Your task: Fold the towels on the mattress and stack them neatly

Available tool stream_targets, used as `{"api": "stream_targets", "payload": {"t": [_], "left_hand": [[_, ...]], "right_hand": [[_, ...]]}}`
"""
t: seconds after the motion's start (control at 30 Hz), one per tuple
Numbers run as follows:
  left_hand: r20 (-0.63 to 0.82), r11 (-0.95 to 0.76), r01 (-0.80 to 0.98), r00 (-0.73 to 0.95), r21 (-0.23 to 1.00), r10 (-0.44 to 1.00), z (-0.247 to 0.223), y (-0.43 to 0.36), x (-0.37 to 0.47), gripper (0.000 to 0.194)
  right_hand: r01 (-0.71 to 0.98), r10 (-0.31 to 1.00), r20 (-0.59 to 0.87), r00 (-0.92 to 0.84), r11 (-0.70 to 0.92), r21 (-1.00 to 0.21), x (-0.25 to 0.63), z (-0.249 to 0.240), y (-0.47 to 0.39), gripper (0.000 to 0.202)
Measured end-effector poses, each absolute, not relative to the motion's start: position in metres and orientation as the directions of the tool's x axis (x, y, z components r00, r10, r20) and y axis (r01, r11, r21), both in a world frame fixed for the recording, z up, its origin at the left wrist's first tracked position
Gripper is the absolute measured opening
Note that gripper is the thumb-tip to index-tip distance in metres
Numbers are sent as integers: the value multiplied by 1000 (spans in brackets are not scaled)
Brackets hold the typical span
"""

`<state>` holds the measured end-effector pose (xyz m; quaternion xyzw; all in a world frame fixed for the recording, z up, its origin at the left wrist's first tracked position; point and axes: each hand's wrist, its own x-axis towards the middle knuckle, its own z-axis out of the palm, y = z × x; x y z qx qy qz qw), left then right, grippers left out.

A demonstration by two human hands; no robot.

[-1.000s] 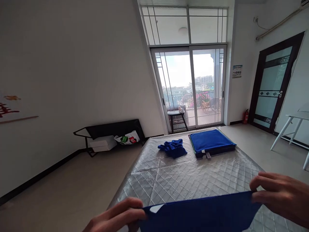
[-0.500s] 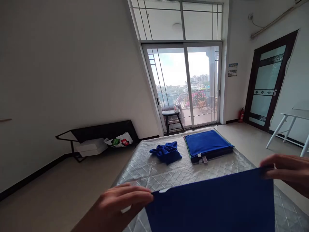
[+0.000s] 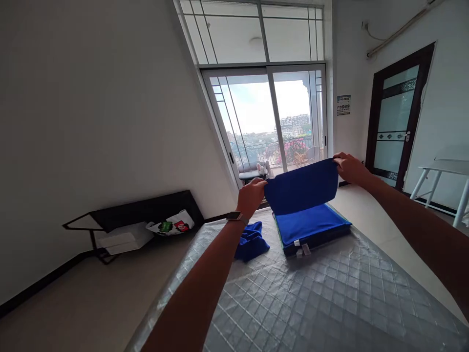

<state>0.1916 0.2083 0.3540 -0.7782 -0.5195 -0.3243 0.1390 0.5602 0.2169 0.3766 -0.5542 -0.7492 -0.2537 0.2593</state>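
A dark blue cloth (image 3: 302, 188) hangs between my two hands, held by its upper corners. My left hand (image 3: 252, 196), with a watch on its wrist, is closed on the left corner. At the right corner, my right hand (image 3: 350, 167) pinches the edge. Below the hanging cloth lies a flat stack of folded blue cloths (image 3: 315, 229), white tags showing at its near edge; the held cloth covers its far part. A crumpled blue cloth (image 3: 252, 244) rests left of the stack, partly hidden behind my left forearm.
Everything blue lies on a bed-like surface with a silver quilted cover (image 3: 293, 298). A black bench (image 3: 139, 210) with a white box (image 3: 126, 239) and a printed bag (image 3: 172, 225) stands along the left wall. At right stands a white stool (image 3: 439, 176).
Both hands have moved forward and up, carrying the cloth from close to me to above the folded stack. The view has shifted slightly to the right.
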Motion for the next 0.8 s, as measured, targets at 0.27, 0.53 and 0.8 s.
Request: {"api": "stream_targets", "payload": {"t": [0.27, 0.53, 0.8], "left_hand": [[446, -346, 935, 278, 78, 851, 212, 222, 231, 29], [387, -353, 919, 265, 176, 883, 105, 208, 235, 31], [379, -465, 861, 367, 208, 850, 97, 193, 232, 31]], "right_hand": [[965, 947, 308, -96, 164, -204, 572, 237, 244, 42], [960, 980, 191, -53, 102, -259, 576, 122, 223, 40], [956, 981, 193, -23, 78, -283, 588, 109, 224, 41]]}}
